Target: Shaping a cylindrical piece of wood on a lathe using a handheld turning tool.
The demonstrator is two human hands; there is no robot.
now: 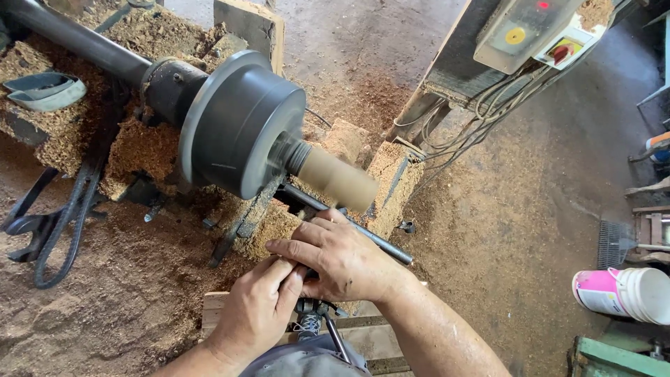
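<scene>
Head view: wood turning on a lathe, the blank already rounded.
The pale cylinder (pixel 340 180) juts from the dark chuck (pixel 241 126); right hand (pixel 342 258) lies fingers flat over the steel tool bar (pixel 363 234), left hand (pixel 259 307) curled closed on its lower end; sawdust (pixel 139 150) heaped about.

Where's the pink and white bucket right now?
In the head view the pink and white bucket lies on its side at the far right edge, on the sawdust-strewn floor, just above a green frame and well right of both hands.

Pink-white tub (pixel 621 293) lower rt; white switch box (pixel 534 28) top.
</scene>
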